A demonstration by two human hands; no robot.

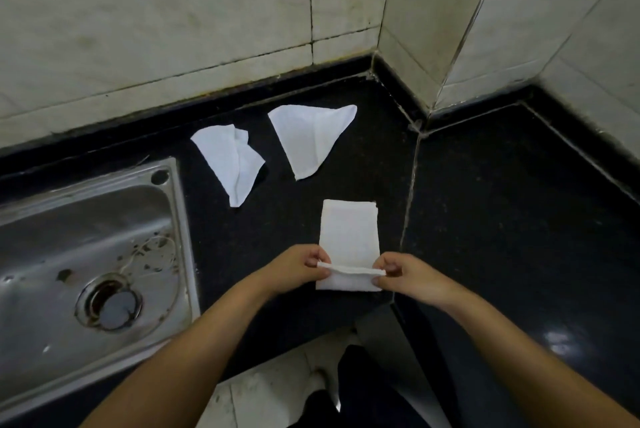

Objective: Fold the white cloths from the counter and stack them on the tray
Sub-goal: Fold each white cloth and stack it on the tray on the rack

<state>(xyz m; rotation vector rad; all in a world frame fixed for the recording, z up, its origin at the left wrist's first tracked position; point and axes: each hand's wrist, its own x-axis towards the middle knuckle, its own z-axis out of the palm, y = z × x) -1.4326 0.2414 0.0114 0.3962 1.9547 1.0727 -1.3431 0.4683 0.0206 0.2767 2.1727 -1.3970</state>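
A white cloth (349, 233), folded into a narrow strip, lies on the black counter (502, 219) near its front edge. My left hand (294, 270) pinches the strip's near left corner and my right hand (405, 275) pinches its near right corner. The near end is lifted and turned back over the strip. Two more white cloths lie farther back: a crumpled one (228, 164) at the left and a roughly triangular one (308, 140) at the right. No tray is in view.
A steel sink (86, 254) with a drain is set into the counter at the left. Tiled walls (173, 11) close the back and right, forming a jutting corner. The counter's front edge runs below my forearms, with floor beneath.
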